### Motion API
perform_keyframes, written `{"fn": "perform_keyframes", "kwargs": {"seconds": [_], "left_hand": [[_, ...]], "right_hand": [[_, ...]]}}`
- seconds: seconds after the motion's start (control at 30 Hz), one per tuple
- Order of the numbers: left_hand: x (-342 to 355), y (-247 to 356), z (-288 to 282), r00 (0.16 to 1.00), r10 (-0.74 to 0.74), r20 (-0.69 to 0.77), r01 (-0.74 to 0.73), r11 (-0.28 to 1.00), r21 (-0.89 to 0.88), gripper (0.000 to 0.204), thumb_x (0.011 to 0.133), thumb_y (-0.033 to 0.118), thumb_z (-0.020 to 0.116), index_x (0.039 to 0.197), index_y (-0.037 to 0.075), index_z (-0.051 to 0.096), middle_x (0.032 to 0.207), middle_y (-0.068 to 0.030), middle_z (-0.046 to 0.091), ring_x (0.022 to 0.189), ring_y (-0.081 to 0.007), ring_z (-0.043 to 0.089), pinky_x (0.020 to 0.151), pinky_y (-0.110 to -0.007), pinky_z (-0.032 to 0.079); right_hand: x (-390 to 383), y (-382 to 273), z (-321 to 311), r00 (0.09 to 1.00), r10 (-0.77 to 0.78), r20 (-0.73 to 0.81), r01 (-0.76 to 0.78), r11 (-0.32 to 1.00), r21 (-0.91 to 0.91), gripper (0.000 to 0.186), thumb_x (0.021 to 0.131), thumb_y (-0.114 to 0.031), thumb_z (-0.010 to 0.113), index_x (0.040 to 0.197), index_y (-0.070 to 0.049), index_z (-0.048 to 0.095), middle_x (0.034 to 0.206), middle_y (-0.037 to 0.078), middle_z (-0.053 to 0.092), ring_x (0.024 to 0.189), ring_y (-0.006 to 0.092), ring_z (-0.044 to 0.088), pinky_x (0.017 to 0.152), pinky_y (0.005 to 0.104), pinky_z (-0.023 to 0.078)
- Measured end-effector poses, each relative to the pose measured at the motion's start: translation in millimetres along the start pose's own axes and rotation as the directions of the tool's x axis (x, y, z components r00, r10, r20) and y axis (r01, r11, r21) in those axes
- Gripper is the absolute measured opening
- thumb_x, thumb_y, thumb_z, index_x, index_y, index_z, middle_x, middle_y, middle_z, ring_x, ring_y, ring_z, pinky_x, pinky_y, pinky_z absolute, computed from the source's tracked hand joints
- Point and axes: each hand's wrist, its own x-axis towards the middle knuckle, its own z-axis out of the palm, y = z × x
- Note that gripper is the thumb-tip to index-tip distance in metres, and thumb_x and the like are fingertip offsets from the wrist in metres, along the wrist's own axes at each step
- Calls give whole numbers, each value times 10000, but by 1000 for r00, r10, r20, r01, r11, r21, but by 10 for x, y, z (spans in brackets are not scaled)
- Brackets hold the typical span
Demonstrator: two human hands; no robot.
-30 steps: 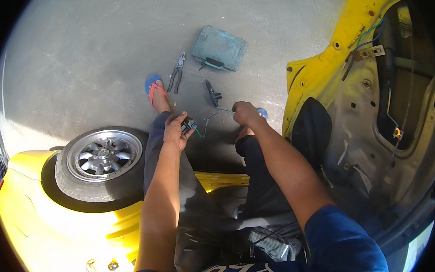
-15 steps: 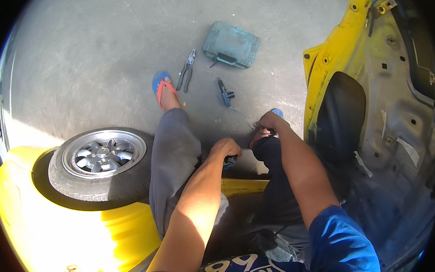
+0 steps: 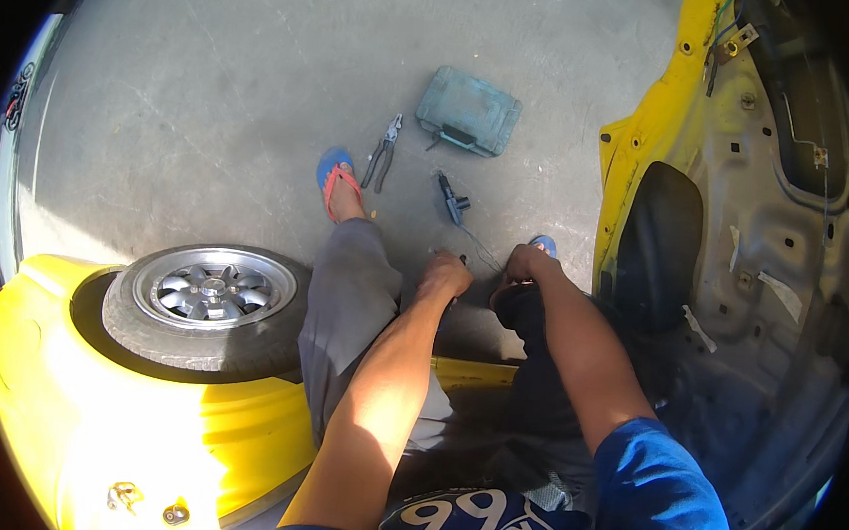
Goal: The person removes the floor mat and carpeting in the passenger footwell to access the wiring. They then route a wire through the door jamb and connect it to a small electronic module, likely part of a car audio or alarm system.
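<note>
My left hand point(image 3: 443, 275) is closed around a small dark object point(image 3: 463, 260); only bits of it show past the fingers, so its kind is hidden. To its right, my right hand point(image 3: 529, 262) is closed by my right foot, its fingers at the end of a thin grey cable point(image 3: 481, 248). That cable runs back to a black pistol-shaped device point(image 3: 452, 200) lying on the floor ahead of my hands. Combination pliers point(image 3: 383, 153) with dark handles lie left of the device, jaws pointing away. Behind them rests a closed teal tool case point(image 3: 469, 111) with a dark handle.
I sit in a yellow car's doorway. On the left are its yellow body point(image 3: 132, 441) and a wheel point(image 3: 211, 291) with a silver rim. An opened door point(image 3: 746, 256), its inner panel bare metal, stands on the right. My sandalled left foot point(image 3: 342, 187) is beside the pliers.
My left hand has moved forward and turned, hiding more of the dark object and its coloured wires. My right hand stays by the cable. The whole view has shifted slightly.
</note>
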Motion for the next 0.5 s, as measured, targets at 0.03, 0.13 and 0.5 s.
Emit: {"fn": "perform_keyframes", "kwargs": {"seconds": [0.03, 0.13, 0.5], "left_hand": [[12, -18, -60, 1000, -21, -1, 21, 1000, 1, 529, 967, 213, 599, 1459, 28, 545, 1447, -228, 601, 1328, -362, 604, 1074, -456, 515], [40, 19, -232, 992, -17, -125, 13, 999, -35, 471, 959, 188, 602, 1403, 32, 605, 1444, -202, 612, 1345, -339, 593, 1078, -426, 515], [-624, 228, -354, 448, 843, -299, -878, 478, 33, 431, 970, 108, 655, 1398, 143, 640, 1321, -124, 689, 1096, -258, 683, 953, -372, 557]], "right_hand": [[-146, 4, -195, 988, -142, 62, 146, 987, -67, 697, 865, -400, 709, 1455, -94, 499, 1519, 205, 497, 1437, 381, 426, 1187, 458, 346], [-820, 22, -667, 932, -356, -67, 351, 933, -78, 387, 876, -252, 663, 1219, -91, 742, 1288, 184, 698, 1223, 386, 649, 1040, 468, 517], [-3374, 319, -1188, 678, -526, -514, 435, 850, -296, 212, 967, -174, 648, 1119, -92, 770, 1071, 169, 740, 1046, 376, 689, 899, 475, 547]]}}
